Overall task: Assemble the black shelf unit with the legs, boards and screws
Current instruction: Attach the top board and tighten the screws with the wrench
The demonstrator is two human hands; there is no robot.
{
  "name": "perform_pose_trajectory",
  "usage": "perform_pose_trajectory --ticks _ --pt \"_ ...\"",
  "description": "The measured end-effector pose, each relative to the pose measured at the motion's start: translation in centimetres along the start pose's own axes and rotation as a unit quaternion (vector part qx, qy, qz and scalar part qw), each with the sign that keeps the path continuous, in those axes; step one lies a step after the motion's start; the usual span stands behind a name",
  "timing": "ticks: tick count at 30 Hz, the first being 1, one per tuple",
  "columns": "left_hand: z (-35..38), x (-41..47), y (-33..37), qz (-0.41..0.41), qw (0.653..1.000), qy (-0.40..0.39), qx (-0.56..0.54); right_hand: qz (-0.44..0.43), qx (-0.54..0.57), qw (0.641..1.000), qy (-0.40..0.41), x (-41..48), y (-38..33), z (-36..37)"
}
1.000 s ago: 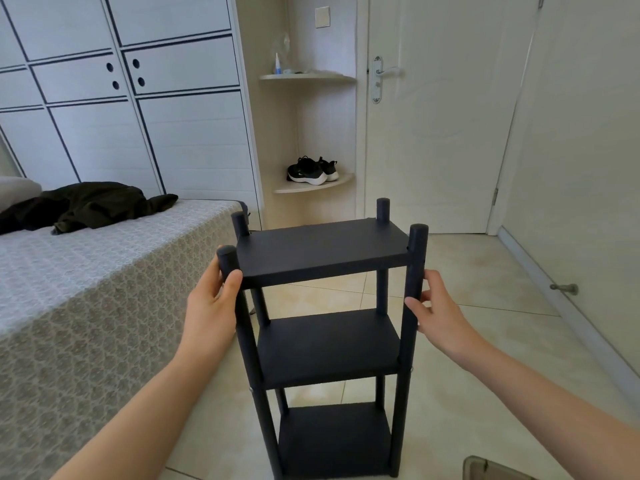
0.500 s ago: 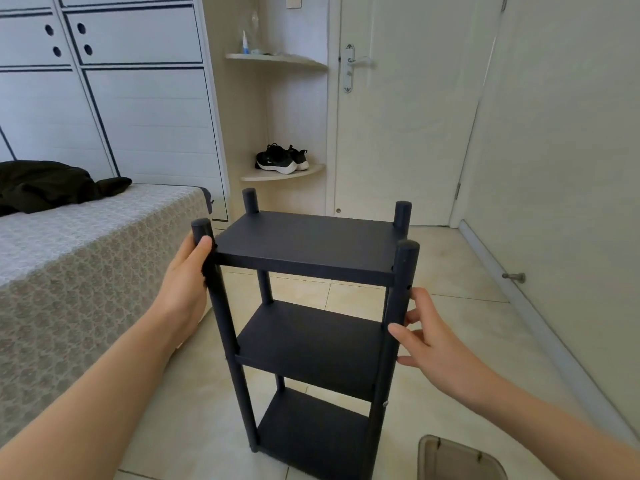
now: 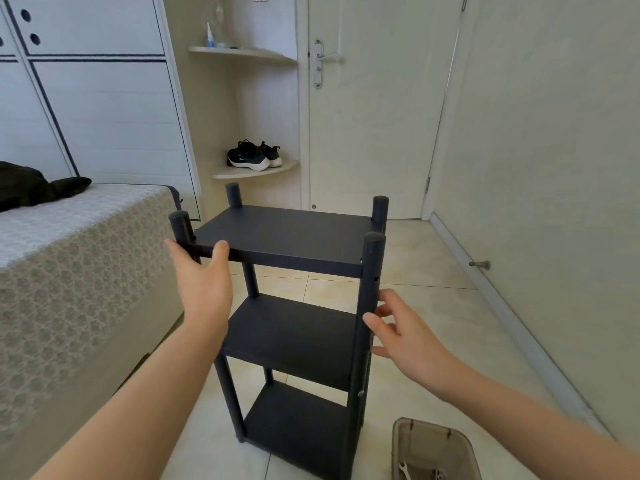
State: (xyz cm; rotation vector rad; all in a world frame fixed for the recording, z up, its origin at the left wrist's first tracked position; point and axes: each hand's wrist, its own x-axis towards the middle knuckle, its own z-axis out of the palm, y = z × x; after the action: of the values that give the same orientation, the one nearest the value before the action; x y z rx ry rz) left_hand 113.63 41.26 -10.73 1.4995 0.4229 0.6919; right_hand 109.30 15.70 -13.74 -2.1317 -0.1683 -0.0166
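Three-tier shelf point(image 3: 294, 341) stands upright on floor point(image 3: 433, 306), bed point(image 3: 69, 258) left, wall point(image 3: 554, 168) right. Grip: left hand point(image 3: 202, 282) clasps near-left leg point(image 3: 180, 225) at top board point(image 3: 287, 233), thumb on board's near edge. Loose right hand point(image 3: 405, 337), fingers spread, tips touching near-right leg point(image 3: 369, 289) below top board. Near right, tray point(image 3: 433, 441) holds wrench point(image 3: 403, 470).

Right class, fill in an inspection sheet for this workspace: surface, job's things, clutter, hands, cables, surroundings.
Surface: tiled floor; shelf unit stands upright on it.
Job's things: shelf unit has three boards on four legs.
Clutter: plastic tub holding a spanner, beside the unit.
Hands: left hand grips the top front left corner; right hand touches the front right leg, fingers loose.
Cables: nothing seen.
Surroundings: bed with dark garment, shoes on corner shelf, closed door.
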Motion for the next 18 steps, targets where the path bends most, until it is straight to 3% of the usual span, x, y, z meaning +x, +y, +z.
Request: perform_pose_trajectory --ticks 5,8,12,18 --pt "1.1 -3.1 1.1 -0.069 0.997 -0.016 -0.038 -0.002 -0.001 1.000 0.006 0.1 -0.5 0.1" --pt "2.5 -5.5 1.3 -0.125 0.985 -0.106 -0.054 -0.005 0.002 1.000 0.005 -0.1 -0.6 0.2" --pt "4.5 -8.5 1.4 -0.175 0.940 -0.267 -0.118 -0.008 -0.005 1.000 0.016 -0.3 -0.6 0.1" --pt "6.7 -9.9 1.4 -0.193 0.899 -0.355 -0.168 -0.042 -0.032 0.998 0.025 -0.3 -0.8 -0.1"
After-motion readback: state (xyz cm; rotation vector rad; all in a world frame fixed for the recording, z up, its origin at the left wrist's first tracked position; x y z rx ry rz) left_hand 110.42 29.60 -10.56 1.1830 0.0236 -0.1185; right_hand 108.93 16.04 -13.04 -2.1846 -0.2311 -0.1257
